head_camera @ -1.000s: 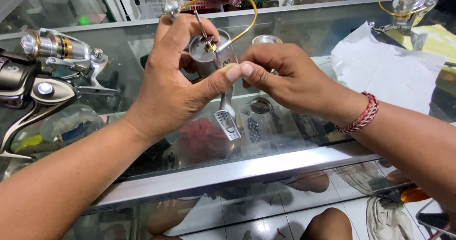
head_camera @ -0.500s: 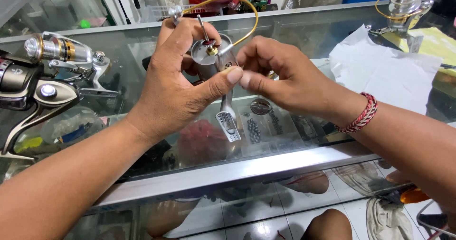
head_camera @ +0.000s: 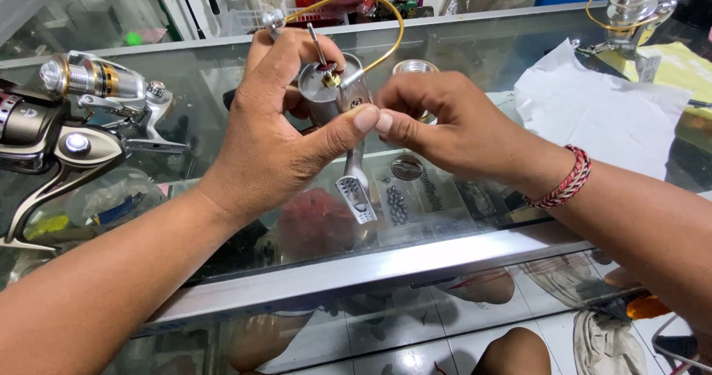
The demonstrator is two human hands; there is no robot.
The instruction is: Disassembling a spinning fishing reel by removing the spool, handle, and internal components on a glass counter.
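1. The spinning reel body (head_camera: pixel 337 93), silver with its spool off, is held above the glass desk (head_camera: pixel 460 41), near its middle. Its bare shaft (head_camera: pixel 317 45) points up, with a brass nut (head_camera: pixel 331 79) at the base.
2. The reel foot (head_camera: pixel 356 197) hangs below the hands; the stem above it is partly covered by the thumbs.
3. The gold bail wire (head_camera: pixel 386 19) arcs over the top; its left end disappears behind the fingers.
4. The left hand (head_camera: pixel 278 130) is wrapped around the reel body, hiding its far side.
5. The right hand (head_camera: pixel 445 123) is pinched narrow, thumb and forefinger at the body's right edge. What they grip cannot be made out.
6. A complete spinning reel (head_camera: pixel 81 123) lies at left, cut off by the frame edge.
7. Another reel (head_camera: pixel 630 8) stands at far right, beside white paper (head_camera: pixel 601 115).
8. Items under the glass are blurred by reflections.
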